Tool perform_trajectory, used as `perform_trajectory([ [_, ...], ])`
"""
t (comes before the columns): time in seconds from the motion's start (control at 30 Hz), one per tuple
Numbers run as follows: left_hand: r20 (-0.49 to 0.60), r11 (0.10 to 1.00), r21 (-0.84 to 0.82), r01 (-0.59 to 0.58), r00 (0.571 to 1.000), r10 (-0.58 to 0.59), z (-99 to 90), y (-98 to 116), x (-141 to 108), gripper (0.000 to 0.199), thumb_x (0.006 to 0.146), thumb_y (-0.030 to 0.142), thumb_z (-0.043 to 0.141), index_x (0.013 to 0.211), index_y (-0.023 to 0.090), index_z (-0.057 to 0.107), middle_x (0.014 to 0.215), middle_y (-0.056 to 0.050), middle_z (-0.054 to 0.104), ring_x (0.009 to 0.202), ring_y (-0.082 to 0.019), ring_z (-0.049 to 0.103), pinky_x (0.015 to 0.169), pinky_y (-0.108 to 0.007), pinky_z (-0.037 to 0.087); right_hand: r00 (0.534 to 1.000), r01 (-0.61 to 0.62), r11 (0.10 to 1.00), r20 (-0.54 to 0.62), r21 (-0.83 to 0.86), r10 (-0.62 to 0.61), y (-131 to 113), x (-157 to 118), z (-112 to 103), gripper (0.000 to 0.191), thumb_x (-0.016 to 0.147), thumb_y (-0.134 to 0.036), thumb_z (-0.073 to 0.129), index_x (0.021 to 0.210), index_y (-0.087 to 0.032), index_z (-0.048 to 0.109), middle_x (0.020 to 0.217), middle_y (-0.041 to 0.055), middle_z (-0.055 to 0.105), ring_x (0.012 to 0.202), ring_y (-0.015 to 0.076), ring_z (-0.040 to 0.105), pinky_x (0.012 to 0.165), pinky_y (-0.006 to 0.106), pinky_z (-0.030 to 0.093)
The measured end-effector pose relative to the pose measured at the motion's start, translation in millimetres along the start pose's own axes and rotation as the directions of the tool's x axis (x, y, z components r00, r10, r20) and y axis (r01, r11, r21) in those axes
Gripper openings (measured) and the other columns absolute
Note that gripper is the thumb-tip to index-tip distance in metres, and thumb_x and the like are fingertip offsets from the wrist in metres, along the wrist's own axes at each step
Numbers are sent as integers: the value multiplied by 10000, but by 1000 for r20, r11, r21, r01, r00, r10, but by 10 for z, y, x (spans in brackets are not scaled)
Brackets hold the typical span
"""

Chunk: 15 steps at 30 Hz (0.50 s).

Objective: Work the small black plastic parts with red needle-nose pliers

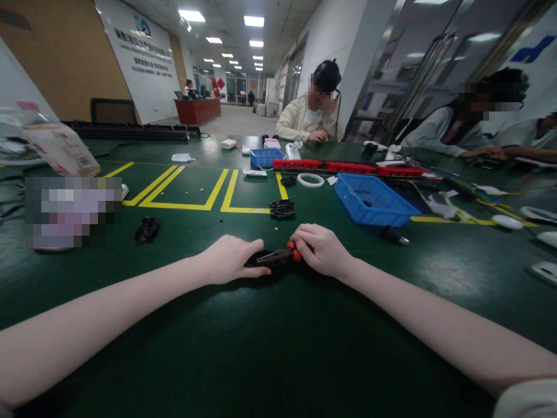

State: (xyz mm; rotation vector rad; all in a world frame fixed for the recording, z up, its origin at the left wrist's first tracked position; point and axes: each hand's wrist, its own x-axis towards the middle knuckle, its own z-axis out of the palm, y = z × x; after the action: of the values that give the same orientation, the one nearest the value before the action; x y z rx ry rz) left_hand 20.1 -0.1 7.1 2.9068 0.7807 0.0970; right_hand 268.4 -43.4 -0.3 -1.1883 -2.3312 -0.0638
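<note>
My left hand [230, 259] grips a small black part [256, 260] between thumb and fingers, low over the green table [243, 348]. From the right, my right hand [322, 249] is closed round the red handles of a pair of pliers [278, 254]. The pliers' metal jaws point left and lie at the black part; whether they clamp it cannot be made out. Just beyond my hands sits a cluster of black parts [282, 209], and another black piece [147, 230] lies farther left.
A blue bin [372, 200] stands beyond my right hand, with a black plug-like item [395, 235] before it. Farther back are a white ring [310, 180], a red strip [324, 166] and a smaller blue bin [266, 158]. A bottle [61, 145] stands left. People sit across the table.
</note>
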Motion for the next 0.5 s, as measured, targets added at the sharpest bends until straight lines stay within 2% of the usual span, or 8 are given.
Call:
perform_trajectory([
  [0.3,-8,996,84,-18,1000,19,-4,14,4,426,943,614,427,944,201,531,693,-26,632,573,-210,604,489,-257,299,1000,11,1000,11,22,-11,55,-1,-50,279,950,-242,387,780,-181,600,772,54,614,687,165,527,666,308,382],
  [0.5,-24,999,32,-21,999,21,0,-1,-8,424,942,610,428,908,198,519,690,-19,622,578,-196,594,500,-248,300,1000,-14,999,-2,38,14,81,-11,-51,296,978,-285,386,828,-187,622,819,55,641,733,170,559,687,311,391],
])
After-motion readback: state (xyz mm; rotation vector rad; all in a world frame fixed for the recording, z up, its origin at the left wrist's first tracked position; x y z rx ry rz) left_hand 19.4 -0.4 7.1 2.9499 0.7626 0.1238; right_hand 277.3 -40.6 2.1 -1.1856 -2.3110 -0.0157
